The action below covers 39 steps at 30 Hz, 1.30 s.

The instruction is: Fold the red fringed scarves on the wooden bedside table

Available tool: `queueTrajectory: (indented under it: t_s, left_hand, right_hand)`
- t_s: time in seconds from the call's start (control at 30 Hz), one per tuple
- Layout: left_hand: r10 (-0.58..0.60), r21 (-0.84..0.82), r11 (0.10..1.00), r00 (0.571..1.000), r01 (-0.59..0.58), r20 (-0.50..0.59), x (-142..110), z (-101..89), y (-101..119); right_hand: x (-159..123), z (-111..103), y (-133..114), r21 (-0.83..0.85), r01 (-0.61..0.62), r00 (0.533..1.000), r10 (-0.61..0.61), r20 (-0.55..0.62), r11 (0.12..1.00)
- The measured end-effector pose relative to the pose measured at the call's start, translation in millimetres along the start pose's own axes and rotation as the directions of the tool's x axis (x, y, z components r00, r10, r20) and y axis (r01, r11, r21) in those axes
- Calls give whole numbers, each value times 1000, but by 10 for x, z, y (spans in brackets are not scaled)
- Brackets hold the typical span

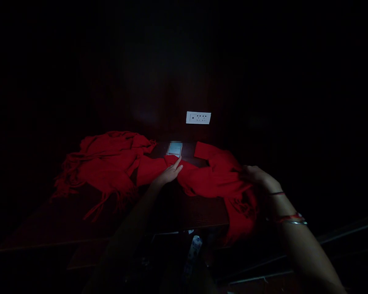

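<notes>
A red scarf (199, 179) lies in loose folds along the dark wooden table, its right part hanging over the edge. My left hand (171, 173) rests on its middle, index finger stretched out beside a small pale card-like item (174, 149), which is partly blurred. At the scarf's right end is my right hand (261, 178), with fingers bent down onto the cloth where creases gather; deep shadow hides the fingertips. More red fringed cloth (107, 163) is heaped on the left; I cannot tell whether it is the same piece.
A white wall socket (198, 118) sits on the dark wall behind the table (199, 212). Below the front edge shows a patterned blue-and-white object (194, 249), mostly in shadow. The surroundings are very dark.
</notes>
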<state>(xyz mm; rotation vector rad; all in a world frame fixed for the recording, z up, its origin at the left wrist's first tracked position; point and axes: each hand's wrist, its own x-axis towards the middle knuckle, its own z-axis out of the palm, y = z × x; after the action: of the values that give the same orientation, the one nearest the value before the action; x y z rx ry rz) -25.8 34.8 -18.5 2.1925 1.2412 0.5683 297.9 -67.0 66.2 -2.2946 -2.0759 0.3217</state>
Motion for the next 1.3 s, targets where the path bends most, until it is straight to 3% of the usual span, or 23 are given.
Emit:
queueTrajectory:
  t_s: [0.1, 0.17, 0.23, 0.3, 0.43, 0.53, 0.6, 0.67, 0.73, 0.83, 0.9, 0.97, 1.07, 1.13, 1.23, 1.3]
  left_hand:
    - [-10, 28, 1000, 1000, 10, 10, 14, -7, -50]
    - [-13, 23, 1000, 1000, 12, 15, 42, -23, -105]
    - [-17, -2, 1000, 1000, 17, 13, 80, -49, -172]
    - [-21, -33, 999, 1000, 21, 9, 115, -80, -236]
    - [-11, -77, 997, 1000, 12, 11, 134, -127, -318]
    - [-16, -85, 996, 1000, 16, 6, 109, -132, -327]
    - [-31, -69, 997, 1000, 31, -3, 90, -123, -309]
    - [-31, -35, 999, 999, 30, -25, 76, -118, -280]
    - [28, 11, 1000, 996, -27, -84, 65, -134, -250]
    - [122, 123, 988, 956, -92, -265, 42, -204, -234]
    - [86, 208, 978, 915, -2, -393, 13, -261, -258]
    - [-34, 261, 951, 891, 169, -453, -23, -298, -310]
    - [-243, 302, 887, 909, 350, -340, -62, -301, -419]
    - [-316, 328, 867, 923, 375, -220, -67, -291, -487]
    - [-346, 341, 868, 932, 361, -106, -50, -306, -556]
    - [-366, 326, 873, 929, 362, -53, -37, -335, -579]
  right_hand:
    - [47, 105, 87, -25, 6, 1000, -6, 9, 1000]
    - [-24, 41, 107, 12, 34, 998, -33, -51, 999]
    - [-148, -127, 73, 11, 42, 977, -39, -211, 999]
    - [-289, -345, -13, 1, 26, 925, -23, -380, 1000]
    - [-484, -654, -166, 70, 47, 878, -7, -478, 996]
    - [-466, -593, -105, 84, 51, 902, -10, -432, 995]
    - [-383, -425, -13, 26, -28, 963, 34, -267, 999]
    - [-277, -219, 46, -99, -140, 986, 131, -99, 985]
    - [-173, -35, 15, -236, -200, 977, 176, -119, 951]
    - [-11, 128, -246, -292, -90, 955, 0, -295, 952]
    - [127, 173, -547, -229, 106, 942, -172, -289, 968]
    - [300, 205, -911, -137, 311, 912, -336, -236, 941]
    - [595, 292, -1448, -57, 493, 843, -492, -217, 868]
    - [784, 386, -1708, -52, 505, 850, -507, -144, 861]
    - [1013, 539, -1856, -73, 491, 870, -492, 3, 868]
    - [1123, 609, -1816, -87, 478, 878, -477, 26, 874]
